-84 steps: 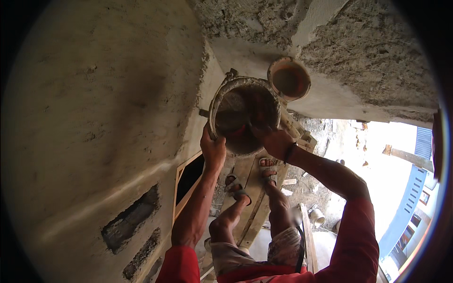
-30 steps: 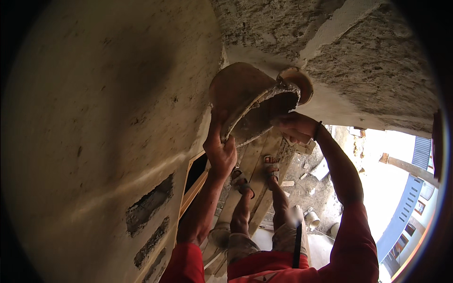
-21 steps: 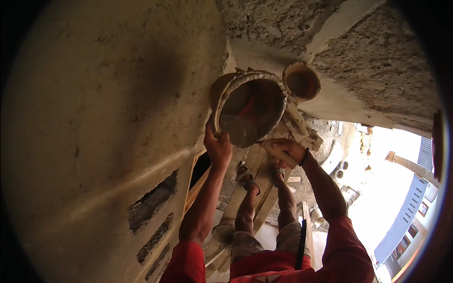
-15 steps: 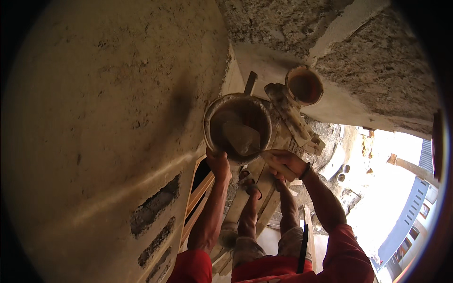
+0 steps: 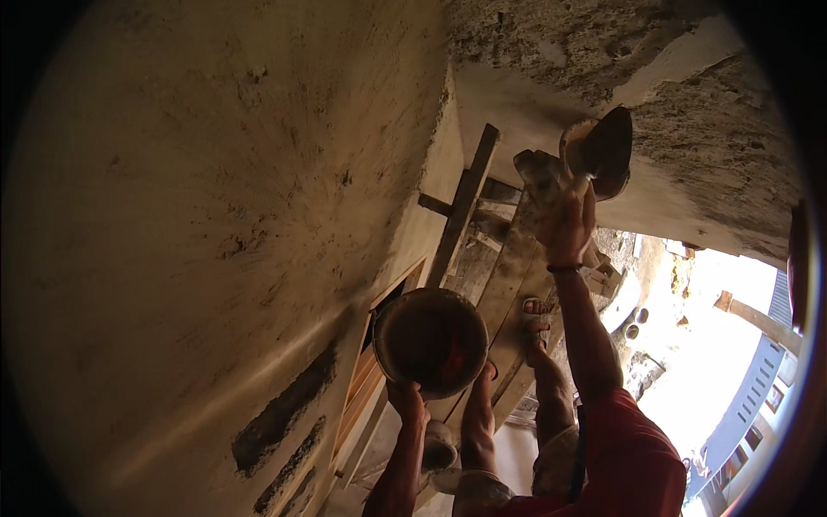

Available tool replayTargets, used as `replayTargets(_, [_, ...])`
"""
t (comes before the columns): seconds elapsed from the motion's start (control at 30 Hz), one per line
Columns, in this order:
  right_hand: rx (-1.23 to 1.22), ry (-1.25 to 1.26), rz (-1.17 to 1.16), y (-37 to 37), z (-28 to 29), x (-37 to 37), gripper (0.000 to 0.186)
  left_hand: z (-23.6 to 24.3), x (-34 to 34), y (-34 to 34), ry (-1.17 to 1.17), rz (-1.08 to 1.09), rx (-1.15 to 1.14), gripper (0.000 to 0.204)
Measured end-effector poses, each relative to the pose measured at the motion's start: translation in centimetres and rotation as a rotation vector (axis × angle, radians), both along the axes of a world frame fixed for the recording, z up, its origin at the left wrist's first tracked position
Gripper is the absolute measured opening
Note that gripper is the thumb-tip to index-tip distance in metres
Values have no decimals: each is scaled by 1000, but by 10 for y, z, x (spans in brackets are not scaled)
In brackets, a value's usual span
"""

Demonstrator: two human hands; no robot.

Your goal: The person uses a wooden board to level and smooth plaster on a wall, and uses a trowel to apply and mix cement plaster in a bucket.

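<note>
My left hand (image 5: 407, 398) grips the lower rim of a round, mortar-stained metal pan (image 5: 431, 343) and holds it in front of the wall with its hollow facing me. My right hand (image 5: 568, 226) reaches up along the plank and is closed on the edge of a smaller brown bowl (image 5: 600, 151), which is tilted on its side just under the rough ceiling. Both forearms rise from red sleeves at the lower edge. My feet in sandals (image 5: 534, 310) stand on the wooden scaffold plank (image 5: 510, 258).
A smooth plastered wall (image 5: 215, 215) fills the left. Rough concrete ceiling (image 5: 594, 47) is overhead. A wooden post (image 5: 465, 202) and a wood-framed wall opening (image 5: 366, 388) lie beside the plank. Bright ground with small pots (image 5: 635, 323) and a blue building (image 5: 758, 388) lie to the right.
The large pan has come down from near the ceiling, now in my left hand alone. My right hand let go of it, reached up and tipped the small bowl.
</note>
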State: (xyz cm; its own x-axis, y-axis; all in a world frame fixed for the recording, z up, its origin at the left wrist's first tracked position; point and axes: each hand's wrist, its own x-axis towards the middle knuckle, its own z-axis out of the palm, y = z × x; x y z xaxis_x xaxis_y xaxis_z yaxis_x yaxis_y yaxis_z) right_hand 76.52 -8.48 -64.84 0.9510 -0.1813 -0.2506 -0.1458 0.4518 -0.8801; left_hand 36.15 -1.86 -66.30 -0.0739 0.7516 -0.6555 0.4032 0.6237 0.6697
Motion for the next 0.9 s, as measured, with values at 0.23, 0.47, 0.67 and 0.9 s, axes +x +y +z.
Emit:
replayTargets(0.23, [-615,-351,553,145,-54,-20,45,-56,9,0,39,-39,-98,58])
replayTargets(0.47, [-601,112,542,-33,-41,-33,48,-103,79,-13,-152,-147,-413,71])
replayTargets(0.67, [-631,699,622,-260,-42,-120,49,-136,146,-39,-230,-234,-575,69])
replayTargets(0.9, [-497,1007,454,-387,-12,-248,27,-126,182,-69,-78,-323,-626,61])
